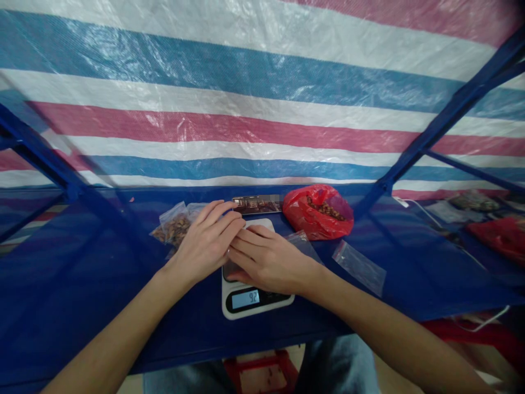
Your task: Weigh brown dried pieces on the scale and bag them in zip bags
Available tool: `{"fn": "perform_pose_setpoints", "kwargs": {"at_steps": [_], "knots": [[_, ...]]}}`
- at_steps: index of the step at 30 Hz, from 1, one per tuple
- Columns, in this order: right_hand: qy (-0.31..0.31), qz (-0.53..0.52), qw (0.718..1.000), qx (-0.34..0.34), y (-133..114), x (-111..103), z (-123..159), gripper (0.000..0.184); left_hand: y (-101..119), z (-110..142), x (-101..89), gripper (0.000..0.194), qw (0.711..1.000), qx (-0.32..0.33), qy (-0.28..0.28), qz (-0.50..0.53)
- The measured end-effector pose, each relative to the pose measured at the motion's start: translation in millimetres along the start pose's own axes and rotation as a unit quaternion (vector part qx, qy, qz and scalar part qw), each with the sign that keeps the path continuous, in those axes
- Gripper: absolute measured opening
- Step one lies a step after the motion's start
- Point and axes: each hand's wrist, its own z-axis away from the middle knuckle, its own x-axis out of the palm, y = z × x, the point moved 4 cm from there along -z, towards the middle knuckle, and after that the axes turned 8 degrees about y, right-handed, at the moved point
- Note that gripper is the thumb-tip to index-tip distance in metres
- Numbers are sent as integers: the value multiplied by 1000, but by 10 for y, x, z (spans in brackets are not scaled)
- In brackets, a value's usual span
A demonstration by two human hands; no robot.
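Note:
Both hands meet above a white kitchen scale [246,299], whose lit display seems to read 9.2. Fingers pressed together and curved, my left hand [210,236] covers the scale's left side, its fingertips against the other hand. From the right comes my right hand [268,261], closed, with its fingers pointing left under and against the left fingertips. Whatever lies between the fingers is hidden. Just left of my left hand sit clear zip bags [175,229] with brown dried pieces in them. Partly behind my right hand lies another clear plastic bag [305,243].
An open red plastic bag [314,213] holds small brown pieces. Beside it a phone [256,204] lies at the back of the blue table [176,328]. A flat clear zip bag [360,268] is at right. Blue metal struts [410,158] and a striped sheet [246,98] stand behind.

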Motion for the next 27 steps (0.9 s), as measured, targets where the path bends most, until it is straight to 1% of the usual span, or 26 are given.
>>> {"fn": "perform_pose_setpoints", "kwargs": {"at_steps": [2,3,4,6,8,9,11,13,14,16,19,22,24,27], "knots": [[52,-21,998,-3,46,-117,-8,24,-50,16,14,25,1000,-15,5,11],[79,-36,996,14,109,-192,-7,20,-91,29,20,23,999,-29,8,13],[100,-53,992,47,201,-265,2,18,-141,45,25,21,999,-44,11,10],[120,-103,976,150,449,-373,65,16,-246,82,32,17,997,-73,17,-2],[109,-174,946,250,688,-395,193,18,-332,115,40,14,995,-92,17,-13],[94,-205,934,278,769,-375,269,24,-362,126,44,13,995,-99,15,-16],[41,-236,921,306,844,-288,424,42,-393,136,54,12,994,-108,10,-19],[-2,-226,918,325,835,-186,556,56,-385,129,61,10,993,-113,8,-17],[-15,-216,918,332,813,-139,602,59,-372,120,65,9,993,-116,7,-16],[-31,-203,919,337,755,-59,642,60,-340,103,76,8,992,-124,1,-18],[-31,-209,921,326,693,17,606,49,-304,88,102,9,991,-133,-9,-19],[-1,-233,914,333,686,39,540,33,-287,94,122,9,992,-127,-3,-7],[20,-267,893,362,686,46,504,29,-287,105,130,8,992,-128,1,-2],[54,-339,839,422,663,72,432,29,-291,118,138,7,989,-146,-8,3]]}}
